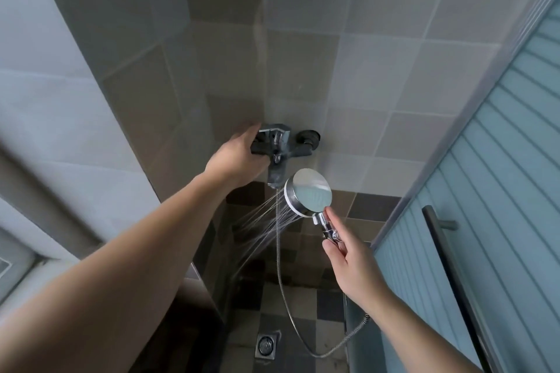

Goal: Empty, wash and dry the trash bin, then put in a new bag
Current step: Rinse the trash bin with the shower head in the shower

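Head: R hand (348, 260) grips spraying shower head (309, 192), L hand (239, 160) on faucet (278, 145).

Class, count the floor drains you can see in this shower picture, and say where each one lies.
1. The floor drain sits in the checkered floor at the bottom centre, beside the shower hose. The arms hide part of the floor, so others may exist.

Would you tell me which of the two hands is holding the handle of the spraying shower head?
The right hand; the left hand rests on the wall-mounted metal mixer tap.
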